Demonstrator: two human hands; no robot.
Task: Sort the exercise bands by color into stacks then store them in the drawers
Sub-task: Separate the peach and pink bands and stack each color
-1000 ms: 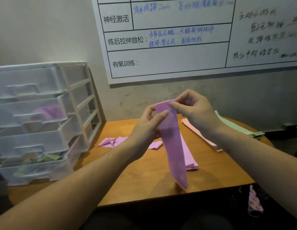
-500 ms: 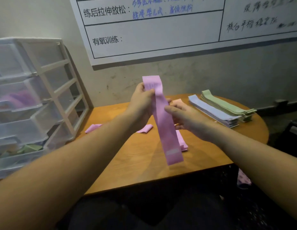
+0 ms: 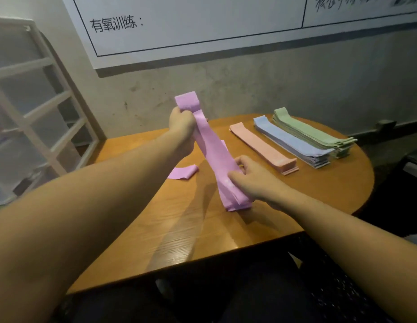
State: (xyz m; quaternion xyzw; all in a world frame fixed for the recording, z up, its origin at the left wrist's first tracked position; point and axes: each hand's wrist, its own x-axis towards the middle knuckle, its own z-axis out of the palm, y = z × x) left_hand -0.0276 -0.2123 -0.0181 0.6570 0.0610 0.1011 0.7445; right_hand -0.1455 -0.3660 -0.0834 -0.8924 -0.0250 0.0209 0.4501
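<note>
A purple exercise band [image 3: 212, 148] is stretched at a slant above the wooden table [image 3: 191, 229]. My left hand [image 3: 182, 123] grips its upper end and my right hand [image 3: 251, 180] pinches its lower end near the tabletop. Another purple band [image 3: 183, 172] lies flat on the table behind my left forearm. Along the right side of the table lie three sorted stacks: pink bands [image 3: 261, 145], blue bands [image 3: 291, 141] and green bands [image 3: 312, 131]. The white plastic drawer unit [image 3: 39, 108] stands at the left edge of the table.
A white wall chart [image 3: 203, 26] with handwritten text hangs behind the table. The table's rounded right edge [image 3: 368, 183] drops off to a dark floor. My dark-clothed lap [image 3: 203, 299] sits below the front edge.
My right hand has slid down the purple band to its lower end. The left hand still holds the top. The view has swung right and down, with the stacks now in full sight.
</note>
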